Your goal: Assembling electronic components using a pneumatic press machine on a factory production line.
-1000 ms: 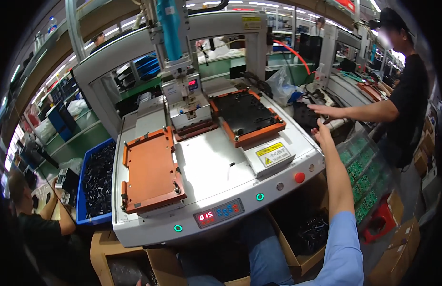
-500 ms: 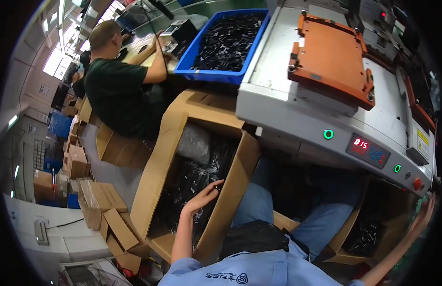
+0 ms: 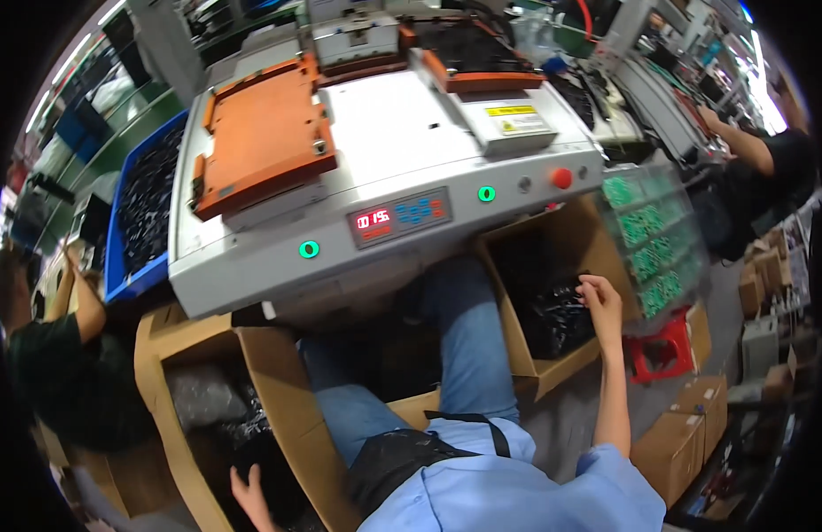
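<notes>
My left hand (image 3: 250,498) is low inside the left cardboard carton (image 3: 282,412), fingers apart and nothing visible in them. Dark pieces and clear plastic wrap (image 3: 247,417) lie in that carton, beside a bubble-wrap bundle (image 3: 201,396). On my right, my right hand (image 3: 603,310) is at the side of a second carton (image 3: 514,328), thumb and fingertips pinched together. Whatever sits in that pinch is too small to make out. Shiny black parts (image 3: 557,315) fill the bottom of this carton, just left of the fingers.
A white machine (image 3: 384,124) with an orange fixture plate (image 3: 264,137) and lit buttons spans the front. Right of the second carton is a clear divided tray (image 3: 656,191) of small green parts, above a red stool (image 3: 661,350). A blue bin (image 3: 116,257) and a co-worker (image 3: 61,381) are left.
My view has swung to the right. My right hand has come from beside the green parts to the right carton. My left hand's fingers, earlier curled at a small dark piece, have spread.
</notes>
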Available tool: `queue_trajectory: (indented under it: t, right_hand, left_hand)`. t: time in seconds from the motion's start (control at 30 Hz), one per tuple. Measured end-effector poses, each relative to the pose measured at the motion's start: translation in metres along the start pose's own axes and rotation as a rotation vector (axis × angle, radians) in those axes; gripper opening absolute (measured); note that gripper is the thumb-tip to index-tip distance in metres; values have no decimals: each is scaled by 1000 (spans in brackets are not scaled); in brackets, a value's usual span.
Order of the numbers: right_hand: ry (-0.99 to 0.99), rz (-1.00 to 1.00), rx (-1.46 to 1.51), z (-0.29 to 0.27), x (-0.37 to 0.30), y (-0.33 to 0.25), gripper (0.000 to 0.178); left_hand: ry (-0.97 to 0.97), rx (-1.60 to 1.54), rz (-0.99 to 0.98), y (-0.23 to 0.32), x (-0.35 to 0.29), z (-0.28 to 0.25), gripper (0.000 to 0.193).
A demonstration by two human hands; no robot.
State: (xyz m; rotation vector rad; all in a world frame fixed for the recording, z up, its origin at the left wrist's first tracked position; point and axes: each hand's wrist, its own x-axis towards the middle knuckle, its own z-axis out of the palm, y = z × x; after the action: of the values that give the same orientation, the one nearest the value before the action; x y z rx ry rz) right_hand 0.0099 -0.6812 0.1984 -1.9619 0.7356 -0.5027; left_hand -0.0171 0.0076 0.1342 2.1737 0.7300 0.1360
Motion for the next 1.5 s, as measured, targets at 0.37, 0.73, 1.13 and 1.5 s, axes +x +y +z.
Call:
queue_trajectory:
  t: [0.37,0.73,1.13,1.5]
  right_hand:
    - [90,-59,-436,-6,-19,20,16]
    - [-125,-241,-873,98,66,32,14]
    - [40,-226,-1013,144,61,63,26]
    - [136,-186,-1061,160,71,73,26]
  left_hand:
    - [-286,410,106,71,-28,51,58]
    - [-506,163,25,54,-42,34,48]
    - [-524,251,-64,68,-34,26,53]
    - [262,436,270,157,-56,-8,50]
